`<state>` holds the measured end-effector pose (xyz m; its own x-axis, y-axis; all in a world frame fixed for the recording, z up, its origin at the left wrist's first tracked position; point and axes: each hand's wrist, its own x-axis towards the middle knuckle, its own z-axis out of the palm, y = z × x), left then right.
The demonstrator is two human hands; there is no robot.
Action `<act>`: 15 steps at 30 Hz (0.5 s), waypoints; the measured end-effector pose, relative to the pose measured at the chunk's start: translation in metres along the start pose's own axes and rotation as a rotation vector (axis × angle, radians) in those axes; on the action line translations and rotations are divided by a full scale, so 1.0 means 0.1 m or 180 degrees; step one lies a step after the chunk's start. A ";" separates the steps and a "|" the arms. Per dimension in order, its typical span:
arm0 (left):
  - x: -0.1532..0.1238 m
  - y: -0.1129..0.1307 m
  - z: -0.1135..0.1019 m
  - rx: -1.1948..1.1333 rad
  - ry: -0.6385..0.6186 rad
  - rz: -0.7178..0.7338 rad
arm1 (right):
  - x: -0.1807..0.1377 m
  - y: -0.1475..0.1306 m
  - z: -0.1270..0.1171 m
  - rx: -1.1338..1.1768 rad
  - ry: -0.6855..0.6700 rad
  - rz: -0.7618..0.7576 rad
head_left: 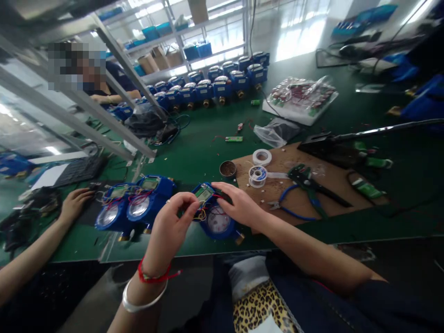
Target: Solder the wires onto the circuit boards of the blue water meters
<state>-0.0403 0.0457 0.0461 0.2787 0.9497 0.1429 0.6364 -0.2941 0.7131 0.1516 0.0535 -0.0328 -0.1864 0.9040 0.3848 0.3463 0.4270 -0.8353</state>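
Note:
A blue water meter lies in front of me on the green bench, its round clear dial facing up. Its top end shows a green circuit board with red and yellow wires. My right hand grips the meter's upper right side, fingers along the board's edge and thumb below. At the board's left, my left hand is closed in a pinch beside the yellow wires; what sits between the fingertips is too small to make out. Two more wired meters, one a blue water meter, stand left of my left hand.
A brown board at right bears green-handled pliers, blue-handled cutters, a solder spool and a tape roll. A round tin stands beside it. A co-worker's hand rests at left. Several meters line the back.

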 end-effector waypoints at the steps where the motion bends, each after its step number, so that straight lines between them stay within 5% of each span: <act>1: 0.02 -0.01 0.00 -0.0178 -0.0056 -0.0230 | -0.01 -0.02 -0.03 0.0029 0.0012 0.0011; 9: 0.04 -0.08 -0.02 -0.0815 -0.0112 -0.0926 | -0.41 -0.07 -0.65 -0.0613 0.0484 0.0062; 15: 0.07 -0.19 -0.10 -0.0630 -0.0142 -0.1372 | -1.12 0.38 -1.31 -0.2780 0.1194 0.1379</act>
<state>-0.0574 0.0585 0.0404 0.0526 0.9739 -0.2210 0.5529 0.1559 0.8186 0.3062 -0.0288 -0.0565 0.3583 0.8687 0.3420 0.8874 -0.2031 -0.4138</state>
